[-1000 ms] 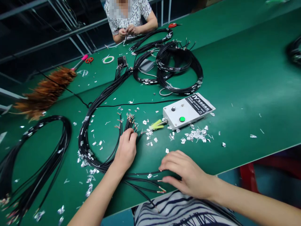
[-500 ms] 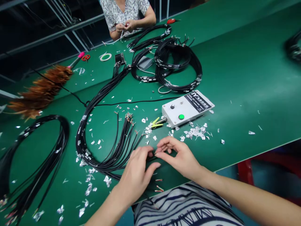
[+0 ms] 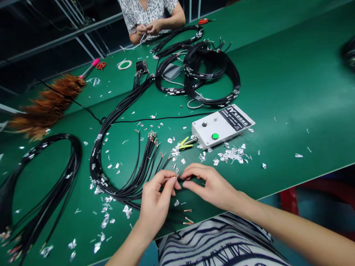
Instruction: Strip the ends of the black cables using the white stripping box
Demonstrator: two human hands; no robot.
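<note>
My left hand (image 3: 156, 199) and my right hand (image 3: 212, 184) meet low in the middle of the green table (image 3: 291, 92). Both pinch the stripped end of one thin black cable (image 3: 176, 175) between thumb and fingers. Just left of them a fanned bundle of black cables (image 3: 144, 162) lies with bare copper tips pointing away from me. Some more cable ends (image 3: 187, 221) stick out near the table's front edge under my left hand. A white control box (image 3: 222, 127) with a green button and a yellow-green clip (image 3: 184, 144) sits just beyond my hands.
Silver foil scraps (image 3: 231, 157) litter the table. Black cable coils lie at the left (image 3: 41, 177) and far middle (image 3: 210, 74). A feather duster (image 3: 47, 105), tape roll (image 3: 124, 64) and red scissors (image 3: 101, 65) lie far left. Another person (image 3: 151, 16) works on wires across the table.
My left hand left the cable bundle and came right; my right hand lifted off the table. Both now pinch one cable end, raised slightly toward the box.
</note>
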